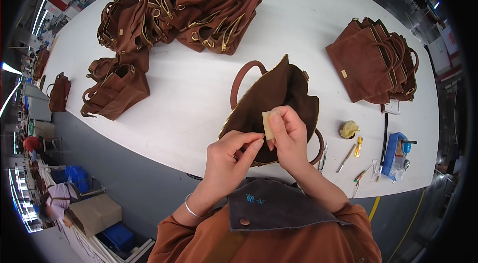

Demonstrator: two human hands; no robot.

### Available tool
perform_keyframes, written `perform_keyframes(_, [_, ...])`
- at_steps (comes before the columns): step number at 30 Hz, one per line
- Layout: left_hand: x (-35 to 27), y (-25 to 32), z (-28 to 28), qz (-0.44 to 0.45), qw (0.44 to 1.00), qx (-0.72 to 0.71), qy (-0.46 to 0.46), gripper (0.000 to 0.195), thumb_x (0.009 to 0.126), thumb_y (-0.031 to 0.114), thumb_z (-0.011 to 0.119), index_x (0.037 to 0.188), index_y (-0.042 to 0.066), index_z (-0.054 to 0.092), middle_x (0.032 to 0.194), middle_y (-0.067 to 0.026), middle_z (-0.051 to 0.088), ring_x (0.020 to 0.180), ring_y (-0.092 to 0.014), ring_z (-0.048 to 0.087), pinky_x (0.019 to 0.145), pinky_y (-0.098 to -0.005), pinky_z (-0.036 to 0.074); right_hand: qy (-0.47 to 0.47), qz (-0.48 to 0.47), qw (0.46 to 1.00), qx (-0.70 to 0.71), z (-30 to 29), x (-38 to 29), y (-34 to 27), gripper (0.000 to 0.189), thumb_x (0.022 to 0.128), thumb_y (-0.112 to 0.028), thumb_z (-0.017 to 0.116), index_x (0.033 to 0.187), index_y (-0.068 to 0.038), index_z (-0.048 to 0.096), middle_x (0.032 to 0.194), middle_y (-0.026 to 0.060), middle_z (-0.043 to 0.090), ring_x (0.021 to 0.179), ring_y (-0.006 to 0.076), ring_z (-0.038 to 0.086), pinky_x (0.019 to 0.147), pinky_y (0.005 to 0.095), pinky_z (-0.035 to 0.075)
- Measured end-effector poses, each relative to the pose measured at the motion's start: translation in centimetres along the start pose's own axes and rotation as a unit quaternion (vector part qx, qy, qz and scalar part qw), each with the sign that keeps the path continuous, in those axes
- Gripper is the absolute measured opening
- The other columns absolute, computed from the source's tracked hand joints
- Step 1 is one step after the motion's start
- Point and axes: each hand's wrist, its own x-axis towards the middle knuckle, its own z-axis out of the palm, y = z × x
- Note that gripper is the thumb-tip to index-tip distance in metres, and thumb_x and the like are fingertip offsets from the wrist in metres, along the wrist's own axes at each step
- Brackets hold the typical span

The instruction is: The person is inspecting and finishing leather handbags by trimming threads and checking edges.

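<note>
A brown handbag [285, 89] lies open in front of me on the white table, its dark lining showing between the brass zipper edges [254, 89]. One rolled handle [239, 83] loops out to the left. Over the bag's mouth, my right hand [289, 136] pinches a small pale-yellow piece [267, 125] between thumb and fingers; its material is unclear. My left hand [229, 156] is close beside it, index fingertip and thumb nearly together by the piece's lower edge. Whether something thin is between those fingertips cannot be made out.
Brown handbags are heaped at the far left [186, 12], with more at the near left [119, 91] and a row at right [368, 61]. A cup with yellowish material [349, 129], pen-like tools [345, 158] and a blue tray [392, 156] stand right. A person [61, 199] works at lower left.
</note>
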Motion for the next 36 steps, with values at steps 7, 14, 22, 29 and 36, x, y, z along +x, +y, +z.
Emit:
perform_keyframes(7, [0.4, 0.1, 0.3, 0.017, 0.999, 0.028, -0.002, 0.012, 0.089, 0.005, 0.066, 0.099, 0.001, 0.070, 0.076, -0.0071, 0.062, 0.058, -0.010, 0.056, 0.051, -0.0220, 0.044, 0.048, -0.192, 0.953, -0.228, 0.0, -0.4, 0.1, 0.013, 0.095, -0.011, 0.061, 0.097, 0.000, 0.058, 0.072, 0.0022, 0.062, 0.059, 0.0072, 0.057, 0.051, 0.0238, 0.045])
perform_keyframes(14, [0.8, -0.3, 0.7, 0.009, 1.000, 0.009, -0.001, 0.003, 0.085, 0.002, 0.067, 0.085, -0.001, 0.065, 0.073, -0.0040, 0.059, 0.059, -0.006, 0.053, 0.053, -0.0197, 0.043, 0.015, -0.292, 0.901, -0.321, -0.1, -0.6, 0.2, 0.012, 0.091, -0.009, 0.065, 0.096, 0.000, 0.059, 0.071, 0.0070, 0.061, 0.057, 0.0117, 0.058, 0.051, 0.0262, 0.046])
perform_keyframes(22, [0.9, -0.5, 1.5, -0.028, 0.991, -0.129, -0.012, 0.006, 0.090, 0.001, 0.064, 0.092, -0.003, 0.068, 0.084, -0.0007, 0.060, 0.068, -0.002, 0.052, 0.058, -0.0169, 0.040, 0.031, 0.006, 0.998, 0.059, -0.6, -0.1, -0.8, 0.022, 0.101, -0.026, 0.053, 0.096, -0.004, 0.054, 0.069, -0.0014, 0.055, 0.053, 0.0019, 0.045, 0.046, 0.0187, 0.037])
perform_keyframes(29, [1.2, -0.4, 1.5, 0.073, 0.997, 0.005, -0.027, 0.010, 0.087, 0.003, 0.068, 0.096, 0.000, 0.070, 0.079, -0.0065, 0.065, 0.061, -0.008, 0.056, 0.053, -0.0212, 0.043, 0.086, -0.090, 0.989, -0.083, -0.5, -0.6, -0.4, 0.018, 0.100, -0.019, 0.055, 0.097, -0.001, 0.055, 0.069, -0.0014, 0.058, 0.058, 0.0006, 0.047, 0.050, 0.0180, 0.037])
perform_keyframes(36, [0.9, 0.2, 2.1, 0.081, 0.996, 0.028, 0.010, 0.007, 0.082, -0.001, 0.070, 0.089, -0.002, 0.070, 0.076, -0.0047, 0.064, 0.059, -0.006, 0.056, 0.052, -0.0197, 0.043, 0.100, -0.154, 0.968, -0.172, -0.2, -0.8, -0.2, 0.014, 0.098, -0.014, 0.056, 0.096, 0.000, 0.055, 0.069, 0.0001, 0.059, 0.061, 0.0015, 0.048, 0.053, 0.0187, 0.039])
